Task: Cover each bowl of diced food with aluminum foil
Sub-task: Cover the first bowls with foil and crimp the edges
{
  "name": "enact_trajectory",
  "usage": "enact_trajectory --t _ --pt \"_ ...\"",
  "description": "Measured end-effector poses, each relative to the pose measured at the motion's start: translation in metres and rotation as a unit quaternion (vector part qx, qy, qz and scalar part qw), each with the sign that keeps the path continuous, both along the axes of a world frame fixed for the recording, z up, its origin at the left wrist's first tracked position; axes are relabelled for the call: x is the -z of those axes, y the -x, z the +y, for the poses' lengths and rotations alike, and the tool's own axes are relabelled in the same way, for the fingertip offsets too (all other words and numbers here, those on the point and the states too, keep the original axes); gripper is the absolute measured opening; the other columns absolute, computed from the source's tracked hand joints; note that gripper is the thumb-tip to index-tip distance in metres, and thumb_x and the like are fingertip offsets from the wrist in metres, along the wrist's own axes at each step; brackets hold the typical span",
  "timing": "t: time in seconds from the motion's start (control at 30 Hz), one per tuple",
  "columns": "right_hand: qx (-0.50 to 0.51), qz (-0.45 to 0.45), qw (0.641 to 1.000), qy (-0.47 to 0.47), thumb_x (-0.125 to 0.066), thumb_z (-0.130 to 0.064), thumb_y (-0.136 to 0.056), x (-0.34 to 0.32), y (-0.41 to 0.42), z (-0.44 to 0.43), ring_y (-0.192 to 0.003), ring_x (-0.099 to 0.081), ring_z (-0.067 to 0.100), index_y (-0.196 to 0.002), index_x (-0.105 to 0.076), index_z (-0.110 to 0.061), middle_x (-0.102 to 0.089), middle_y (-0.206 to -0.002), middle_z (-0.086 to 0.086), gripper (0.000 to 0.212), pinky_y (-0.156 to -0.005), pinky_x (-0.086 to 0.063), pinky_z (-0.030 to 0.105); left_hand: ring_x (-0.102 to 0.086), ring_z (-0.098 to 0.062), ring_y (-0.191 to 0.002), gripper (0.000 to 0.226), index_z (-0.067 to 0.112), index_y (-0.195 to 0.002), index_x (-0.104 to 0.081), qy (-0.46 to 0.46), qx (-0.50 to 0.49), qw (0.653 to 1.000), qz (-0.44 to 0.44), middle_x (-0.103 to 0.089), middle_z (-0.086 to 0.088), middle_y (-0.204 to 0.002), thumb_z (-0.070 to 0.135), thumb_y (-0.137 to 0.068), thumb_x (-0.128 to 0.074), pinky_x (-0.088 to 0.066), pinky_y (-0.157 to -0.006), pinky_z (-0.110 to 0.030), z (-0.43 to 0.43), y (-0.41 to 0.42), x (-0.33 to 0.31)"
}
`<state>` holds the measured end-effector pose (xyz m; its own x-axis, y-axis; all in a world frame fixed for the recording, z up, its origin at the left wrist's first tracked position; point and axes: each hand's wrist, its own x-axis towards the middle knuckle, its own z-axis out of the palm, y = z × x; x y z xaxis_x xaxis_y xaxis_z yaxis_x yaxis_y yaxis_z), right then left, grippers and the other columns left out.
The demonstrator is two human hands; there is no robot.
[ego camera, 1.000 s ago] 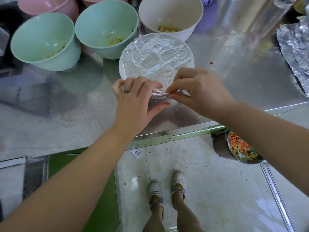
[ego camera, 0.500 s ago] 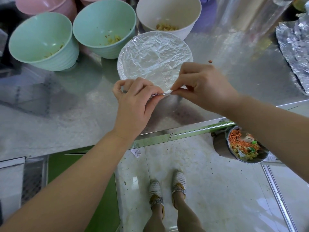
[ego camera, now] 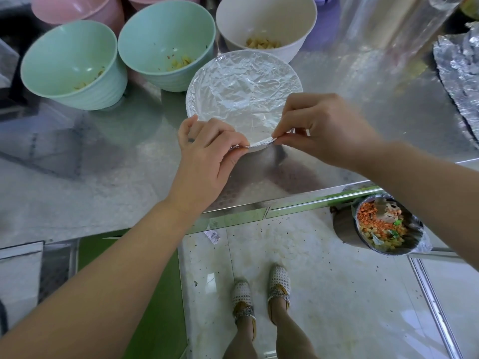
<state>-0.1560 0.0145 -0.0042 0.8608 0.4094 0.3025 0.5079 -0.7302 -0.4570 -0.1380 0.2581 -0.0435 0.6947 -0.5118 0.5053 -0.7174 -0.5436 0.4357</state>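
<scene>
A bowl covered with crinkled aluminum foil (ego camera: 241, 92) stands on the steel table (ego camera: 90, 164) in front of me. My left hand (ego camera: 207, 156) pinches the foil at the near-left rim. My right hand (ego camera: 321, 128) pinches the foil at the near-right rim. Behind stand two mint green bowls (ego camera: 70, 66) (ego camera: 168, 45) and a white bowl (ego camera: 264, 24), each uncovered with a little diced food at the bottom. Pink bowls (ego camera: 77, 9) sit at the back left.
A loose sheet of foil (ego camera: 458, 71) lies at the table's right edge. A clear roll (ego camera: 388, 24) lies at the back right. Below the table edge, a metal bin (ego camera: 386, 229) holds diced scraps. My feet (ego camera: 261, 291) stand on the tiled floor.
My hands have moved apart along the near rim of the foil-covered bowl, the right hand sliding to the right and the left staying near the front-left.
</scene>
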Motion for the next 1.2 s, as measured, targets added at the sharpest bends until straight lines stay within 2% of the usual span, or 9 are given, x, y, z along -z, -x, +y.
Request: enact_trajectory --t 0.17,0.3,0.37,0.47,0.57,0.63,0.77,0.93,1.2 --pt "0.010 -0.018 1.000 0.009 -0.072 -0.015 -0.085 0.004 0.001 0.002 -0.061 -0.048 0.013 -0.083 -0.076 -0.009 -0.064 -0.083 0.004 0.007 -0.054 -0.051 0.037 -0.058 -0.027 -0.090 0.011 0.017 -0.100 -0.069 -0.028 -0.006 1.000 0.008 -0.058 -0.001 -0.097 0.024 -0.100 -0.060 -0.028 -0.111 -0.060 0.002 0.000 -0.003" --pt "0.001 -0.010 1.000 0.013 -0.071 -0.022 -0.087 0.003 0.004 0.007 -0.065 -0.044 0.007 -0.089 -0.077 -0.012 -0.067 -0.089 0.003 0.012 -0.053 -0.051 0.039 -0.058 -0.021 -0.098 0.028 0.022 -0.109 -0.071 -0.051 -0.026 0.998 -0.015 -0.062 0.000 -0.103 0.045 -0.098 -0.060 -0.026 -0.111 -0.060 -0.009 0.003 -0.009" --pt "-0.004 0.004 1.000 0.001 -0.068 -0.031 -0.089 0.001 0.006 0.004 -0.065 -0.045 0.006 -0.098 -0.078 -0.013 -0.068 -0.094 0.003 0.022 -0.056 -0.050 0.035 -0.059 -0.020 -0.097 0.025 0.022 -0.105 -0.075 -0.040 -0.044 0.998 -0.020 -0.064 0.003 -0.100 0.043 -0.097 -0.063 -0.027 -0.109 -0.059 -0.021 0.005 -0.012" --pt "0.028 0.019 0.999 -0.033 -0.075 -0.023 -0.086 -0.001 0.006 -0.011 -0.060 -0.057 0.015 -0.103 -0.077 -0.010 -0.069 -0.101 0.004 0.021 -0.062 -0.051 0.034 -0.061 -0.021 -0.089 0.015 0.022 -0.095 -0.077 -0.017 -0.045 0.999 -0.026 -0.065 0.004 -0.093 0.035 -0.096 -0.069 -0.029 -0.107 -0.056 -0.029 0.006 -0.011" --pt "0.031 0.010 0.999 -0.026 -0.074 -0.016 -0.086 0.001 0.002 -0.018 -0.063 -0.058 0.016 -0.095 -0.079 -0.008 -0.070 -0.099 0.006 0.013 -0.064 -0.052 0.037 -0.062 -0.021 -0.087 0.013 0.019 -0.092 -0.077 0.000 -0.032 0.999 -0.011 -0.065 0.002 -0.090 0.029 -0.095 -0.070 -0.029 -0.105 -0.054 -0.027 0.006 -0.009" --pt "0.016 -0.010 1.000 -0.001 -0.074 -0.014 -0.086 0.002 -0.001 -0.016 -0.066 -0.055 0.013 -0.090 -0.078 -0.008 -0.070 -0.096 0.006 0.008 -0.062 -0.049 0.034 -0.060 -0.019 -0.088 0.013 0.018 -0.093 -0.077 0.003 -0.025 1.000 0.000 -0.065 0.001 -0.091 0.028 -0.096 -0.069 -0.028 -0.105 -0.051 -0.025 0.005 -0.009" --pt "-0.002 -0.047 0.998 0.029 -0.072 -0.014 -0.087 0.004 -0.004 -0.016 -0.065 -0.057 0.020 -0.087 -0.075 -0.010 -0.069 -0.093 0.006 0.005 -0.060 -0.040 0.027 -0.057 -0.017 -0.088 0.016 0.017 -0.094 -0.076 0.003 -0.016 1.000 0.011 -0.064 0.000 -0.092 0.029 -0.097 -0.066 -0.027 -0.103 -0.046 -0.024 0.004 -0.011" --pt "-0.015 -0.039 0.998 0.054 -0.070 -0.018 -0.086 0.003 -0.008 -0.014 -0.064 -0.039 0.014 -0.085 -0.070 -0.011 -0.066 -0.093 0.007 0.007 -0.054 -0.047 0.035 -0.059 -0.017 -0.089 0.020 0.018 -0.094 -0.075 -0.009 -0.015 1.000 0.011 -0.065 0.001 -0.093 0.033 -0.099 -0.062 -0.027 -0.103 -0.046 -0.023 0.004 -0.012" --pt "-0.032 0.028 0.998 0.053 -0.070 -0.029 -0.085 -0.009 -0.009 -0.015 -0.065 -0.049 0.013 -0.090 -0.076 -0.013 -0.066 -0.093 0.004 0.017 -0.058 -0.052 0.043 -0.064 -0.016 -0.081 0.012 0.024 -0.087 -0.074 -0.040 -0.065 0.996 -0.054 -0.065 0.007 -0.087 0.034 -0.093 -0.071 -0.028 -0.104 -0.043 -0.038 0.005 -0.011"
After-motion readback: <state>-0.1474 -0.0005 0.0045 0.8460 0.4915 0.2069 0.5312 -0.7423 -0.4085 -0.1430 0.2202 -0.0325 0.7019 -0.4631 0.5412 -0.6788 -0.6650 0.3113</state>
